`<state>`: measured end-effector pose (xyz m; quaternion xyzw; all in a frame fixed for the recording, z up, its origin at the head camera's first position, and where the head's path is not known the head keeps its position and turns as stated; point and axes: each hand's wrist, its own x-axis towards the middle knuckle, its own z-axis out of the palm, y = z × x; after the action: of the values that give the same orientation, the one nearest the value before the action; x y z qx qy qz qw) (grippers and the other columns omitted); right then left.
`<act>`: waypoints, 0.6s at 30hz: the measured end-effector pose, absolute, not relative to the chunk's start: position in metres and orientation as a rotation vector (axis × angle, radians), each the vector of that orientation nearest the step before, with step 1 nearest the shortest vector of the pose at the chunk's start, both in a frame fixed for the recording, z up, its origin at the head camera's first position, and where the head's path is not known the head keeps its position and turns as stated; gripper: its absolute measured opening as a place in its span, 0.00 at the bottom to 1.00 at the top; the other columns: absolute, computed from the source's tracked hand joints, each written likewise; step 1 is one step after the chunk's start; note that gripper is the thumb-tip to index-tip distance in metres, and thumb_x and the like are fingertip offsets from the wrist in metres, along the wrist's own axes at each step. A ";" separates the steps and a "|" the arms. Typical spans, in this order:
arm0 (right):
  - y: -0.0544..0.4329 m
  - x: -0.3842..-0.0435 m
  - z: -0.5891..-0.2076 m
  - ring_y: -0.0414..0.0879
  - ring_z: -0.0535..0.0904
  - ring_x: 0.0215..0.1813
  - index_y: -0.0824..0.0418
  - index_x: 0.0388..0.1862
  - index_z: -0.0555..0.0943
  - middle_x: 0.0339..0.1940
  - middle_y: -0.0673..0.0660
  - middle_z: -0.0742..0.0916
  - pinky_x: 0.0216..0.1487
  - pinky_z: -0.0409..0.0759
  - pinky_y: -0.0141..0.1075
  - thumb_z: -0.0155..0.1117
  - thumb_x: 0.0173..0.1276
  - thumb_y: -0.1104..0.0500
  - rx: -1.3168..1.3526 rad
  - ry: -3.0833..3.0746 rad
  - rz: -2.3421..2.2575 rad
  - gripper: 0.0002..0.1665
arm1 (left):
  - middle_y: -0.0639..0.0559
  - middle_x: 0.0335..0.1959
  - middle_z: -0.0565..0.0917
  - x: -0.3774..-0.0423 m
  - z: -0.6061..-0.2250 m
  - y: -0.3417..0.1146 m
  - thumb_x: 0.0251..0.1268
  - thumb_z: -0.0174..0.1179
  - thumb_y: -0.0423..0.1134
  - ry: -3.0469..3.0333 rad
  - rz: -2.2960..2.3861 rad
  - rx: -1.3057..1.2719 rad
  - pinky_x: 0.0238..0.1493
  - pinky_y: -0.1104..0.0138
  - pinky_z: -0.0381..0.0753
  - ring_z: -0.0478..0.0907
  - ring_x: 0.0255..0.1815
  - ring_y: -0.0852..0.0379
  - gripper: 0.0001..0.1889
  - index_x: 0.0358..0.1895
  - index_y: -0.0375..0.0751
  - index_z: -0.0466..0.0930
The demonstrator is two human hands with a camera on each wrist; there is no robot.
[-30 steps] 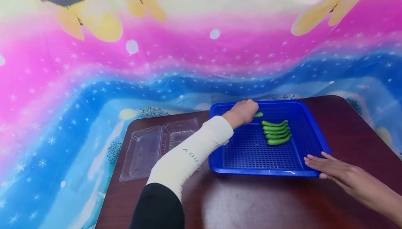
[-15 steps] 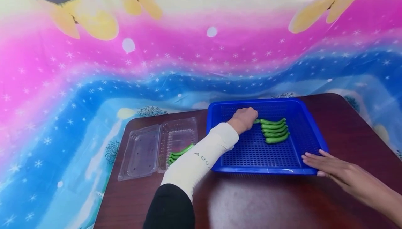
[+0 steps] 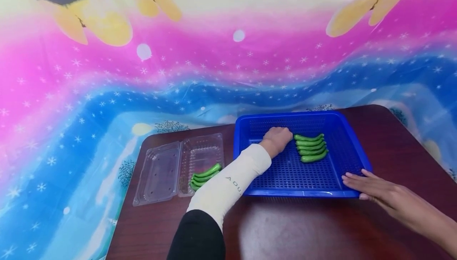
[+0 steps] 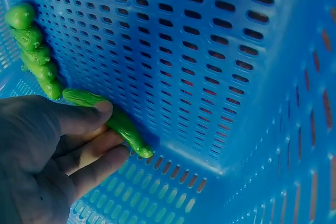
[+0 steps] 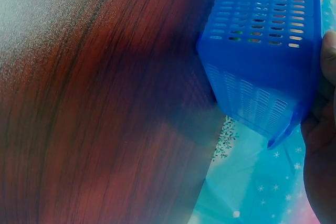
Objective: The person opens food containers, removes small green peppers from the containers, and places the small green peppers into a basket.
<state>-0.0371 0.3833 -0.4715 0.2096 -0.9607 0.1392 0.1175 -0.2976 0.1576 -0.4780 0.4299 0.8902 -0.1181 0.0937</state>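
In the left wrist view my left hand (image 4: 58, 145) pinches a slim green chili pepper (image 4: 123, 124) between thumb and fingers, low inside the blue plastic basket. Seen from the head, the left hand (image 3: 277, 138) hides that pepper and sits right beside the left end of a row of several green chili peppers (image 3: 310, 149) on the basket floor. My right hand (image 3: 378, 188) rests with straight fingers on the near right corner of the blue basket (image 3: 285, 193). The right wrist view shows only part of this hand (image 5: 321, 145) at the basket's edge.
Left of the basket lies a clear plastic clamshell box (image 3: 201, 145), its lid (image 3: 158, 173) folded open to the left. Several green peppers (image 3: 204, 174) lie in its near end, partly behind my sleeve. Everything stands on a dark red-brown table (image 3: 285, 228) before a printed cloth (image 3: 214, 54).
My left hand has come nearer from the basket's far side, bringing the pepper alongside the row. Peppers in the clear box have come into sight past my sleeve. The right hand stays on the basket corner.
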 end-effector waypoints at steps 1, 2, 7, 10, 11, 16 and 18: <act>0.384 -0.037 -0.472 0.19 0.44 0.80 0.40 0.72 0.76 0.75 0.32 0.72 0.70 0.41 0.08 0.75 0.59 0.65 0.614 -2.810 0.404 0.43 | 0.62 0.50 0.86 -0.298 -0.479 0.158 0.78 0.55 0.33 2.640 -0.373 1.286 0.47 0.69 0.83 0.82 0.46 0.64 0.13 0.51 0.58 0.84; 0.384 -0.037 -0.473 0.19 0.44 0.80 0.40 0.72 0.76 0.75 0.32 0.71 0.70 0.41 0.08 0.75 0.59 0.65 0.617 -2.810 0.407 0.43 | 0.62 0.51 0.86 -0.298 -0.479 0.157 0.78 0.55 0.33 2.637 -0.393 1.297 0.47 0.69 0.83 0.82 0.46 0.64 0.13 0.52 0.58 0.84; 0.383 -0.039 -0.474 0.20 0.46 0.80 0.41 0.72 0.77 0.75 0.30 0.70 0.71 0.41 0.08 0.75 0.58 0.66 0.642 -2.794 0.426 0.43 | 0.62 0.53 0.85 -0.300 -0.481 0.154 0.79 0.54 0.35 2.632 -0.409 1.325 0.48 0.71 0.82 0.82 0.46 0.65 0.14 0.55 0.58 0.84; 0.382 -0.039 -0.474 0.20 0.47 0.80 0.42 0.71 0.77 0.75 0.30 0.70 0.71 0.42 0.09 0.76 0.57 0.66 0.656 -2.783 0.435 0.43 | 0.61 0.52 0.86 -0.302 -0.478 0.150 0.80 0.53 0.36 2.619 -0.385 1.334 0.46 0.71 0.81 0.81 0.44 0.64 0.13 0.54 0.57 0.84; 0.382 -0.039 -0.474 0.20 0.47 0.80 0.42 0.71 0.77 0.75 0.30 0.70 0.71 0.42 0.09 0.76 0.57 0.66 0.657 -2.783 0.435 0.43 | 0.60 0.51 0.86 -0.302 -0.476 0.148 0.79 0.54 0.35 2.617 -0.376 1.333 0.45 0.71 0.81 0.81 0.43 0.64 0.13 0.53 0.56 0.85; 0.382 -0.039 -0.474 0.19 0.44 0.80 0.40 0.72 0.76 0.75 0.30 0.69 0.70 0.40 0.08 0.74 0.60 0.65 0.615 -2.811 0.408 0.42 | 0.58 0.51 0.87 -0.304 -0.458 0.138 0.78 0.56 0.33 2.618 -0.351 1.256 0.45 0.71 0.83 0.82 0.44 0.64 0.13 0.54 0.54 0.85; 0.383 -0.037 -0.476 0.17 0.41 0.79 0.39 0.72 0.75 0.75 0.27 0.67 0.69 0.38 0.07 0.74 0.61 0.64 0.576 -2.836 0.390 0.42 | 0.57 0.52 0.86 -0.304 -0.446 0.133 0.77 0.55 0.31 2.609 -0.314 1.221 0.44 0.70 0.83 0.82 0.43 0.63 0.13 0.54 0.52 0.84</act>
<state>-0.0370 0.3829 -0.4757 0.1960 -0.9653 0.1327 0.1105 -0.3044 0.1329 -0.4461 0.4183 0.8937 -0.1075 0.1215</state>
